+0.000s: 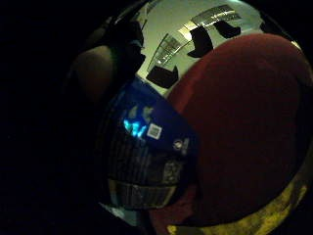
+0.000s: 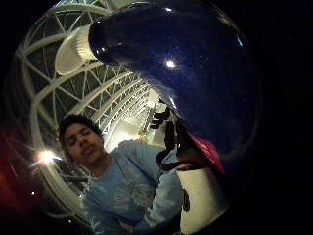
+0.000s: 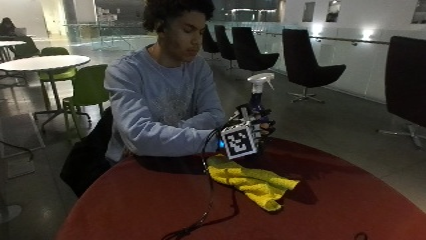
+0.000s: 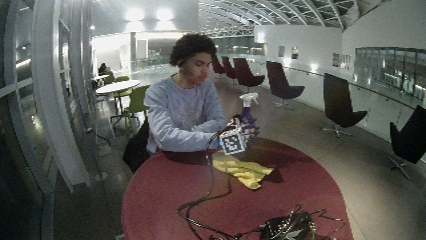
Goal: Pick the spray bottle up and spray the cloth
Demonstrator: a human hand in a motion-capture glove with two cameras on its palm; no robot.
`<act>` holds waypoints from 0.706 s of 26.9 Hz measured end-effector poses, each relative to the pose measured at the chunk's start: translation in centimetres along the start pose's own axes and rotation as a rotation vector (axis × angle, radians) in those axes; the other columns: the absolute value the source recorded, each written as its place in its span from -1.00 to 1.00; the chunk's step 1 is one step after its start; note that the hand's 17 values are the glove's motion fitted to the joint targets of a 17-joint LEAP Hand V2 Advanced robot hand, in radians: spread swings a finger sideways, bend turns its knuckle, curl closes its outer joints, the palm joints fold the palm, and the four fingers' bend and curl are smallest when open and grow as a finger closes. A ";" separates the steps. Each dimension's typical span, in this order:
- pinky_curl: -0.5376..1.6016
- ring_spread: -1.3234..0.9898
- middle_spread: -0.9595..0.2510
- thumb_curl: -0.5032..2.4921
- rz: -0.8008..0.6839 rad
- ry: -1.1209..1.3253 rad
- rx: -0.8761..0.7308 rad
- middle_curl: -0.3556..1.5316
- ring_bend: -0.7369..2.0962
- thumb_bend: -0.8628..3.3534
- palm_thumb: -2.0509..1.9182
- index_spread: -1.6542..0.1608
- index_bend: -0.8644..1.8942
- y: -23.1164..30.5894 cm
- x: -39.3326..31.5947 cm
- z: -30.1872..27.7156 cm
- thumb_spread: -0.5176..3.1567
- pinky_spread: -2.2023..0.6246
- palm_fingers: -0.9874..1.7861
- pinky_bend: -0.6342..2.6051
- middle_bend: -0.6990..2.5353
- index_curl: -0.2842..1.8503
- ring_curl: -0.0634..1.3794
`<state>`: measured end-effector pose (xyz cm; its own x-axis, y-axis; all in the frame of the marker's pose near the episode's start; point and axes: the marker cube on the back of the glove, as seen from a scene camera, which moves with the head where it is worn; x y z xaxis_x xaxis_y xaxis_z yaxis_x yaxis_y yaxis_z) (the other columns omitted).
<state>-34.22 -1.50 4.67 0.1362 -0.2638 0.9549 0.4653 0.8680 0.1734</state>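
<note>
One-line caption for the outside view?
Gloved right hand holds the spray bottle upright above the yellow cloth on the red table.

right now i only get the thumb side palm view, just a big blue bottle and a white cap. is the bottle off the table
Observer: Yes. The outside view shows the right hand holding the bottle upright above the table.
Operator: where's the cloth
Observer: The yellow cloth lies crumpled on the table, just below the hand.
Operator: is the nozzle aimed at it
Observer: No. The white spray head sits on top, pointing sideways, not down at the cloth.
Operator: anything else on the table
Observer: In the wide outside view, a dark bundle of gear and cables sits at the near edge, apart from the cloth.
</note>
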 end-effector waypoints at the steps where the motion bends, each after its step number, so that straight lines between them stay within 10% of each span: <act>1: -0.18 0.18 0.53 -0.33 -0.004 -0.001 -0.014 -0.17 -0.03 -0.60 0.42 0.40 -0.32 0.1 0.1 0.3 -0.20 0.74 0.06 -0.36 -0.32 -0.62 -0.41; 19: -0.16 0.17 0.60 -0.36 0.044 0.117 -0.106 -0.19 -0.13 -0.61 0.40 0.39 -0.29 3.8 -0.1 -4.5 -0.20 0.74 -0.12 -0.33 -0.34 -0.62 -0.46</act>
<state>-28.53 -0.02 4.17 0.2571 -0.2790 0.9253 0.5455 0.8322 0.0994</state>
